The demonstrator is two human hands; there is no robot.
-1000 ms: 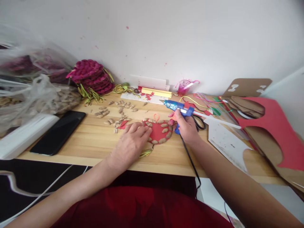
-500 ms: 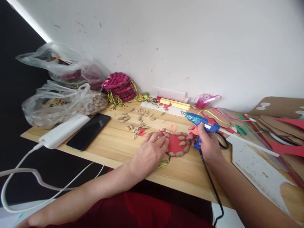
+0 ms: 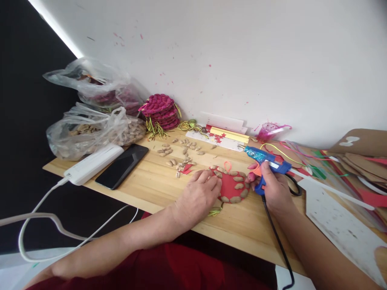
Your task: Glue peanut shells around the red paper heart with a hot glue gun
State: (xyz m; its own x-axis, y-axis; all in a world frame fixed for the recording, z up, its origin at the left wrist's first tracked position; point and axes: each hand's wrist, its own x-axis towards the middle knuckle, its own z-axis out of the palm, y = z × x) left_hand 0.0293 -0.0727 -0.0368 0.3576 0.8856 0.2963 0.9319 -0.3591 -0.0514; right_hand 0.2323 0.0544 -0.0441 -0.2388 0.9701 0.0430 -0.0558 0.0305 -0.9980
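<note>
In front of me a round red disc (image 3: pixel 227 187) lies on the wooden table, ringed with peanuts in their shells (image 3: pixel 235 199). An orange loop sticks out at its far edge and a yellow-green tassel (image 3: pixel 215 211) at its near edge. My left hand (image 3: pixel 198 193) rests over the disc's left side, fingers curled down and pressed together; whatever is under the fingertips is hidden. In my right hand (image 3: pixel 273 187) is a blue hot glue gun (image 3: pixel 256 155), its nozzle pointing left and away, above the table. A white glue stick (image 3: pixel 332 187) extends from its back.
Loose peanuts (image 3: pixel 185 151) and shell bits lie beyond my left hand. A phone (image 3: pixel 122 166), a white power strip (image 3: pixel 93 164) and plastic bags (image 3: pixel 96 129) are at left. A stack of magenta discs (image 3: pixel 160 112) stands by the wall. Cardboard pieces (image 3: pixel 359 161) lie at right.
The whole view has shifted, so everything appears a little further right. Both hands keep nearly the same place over the table, the glue gun still held.
</note>
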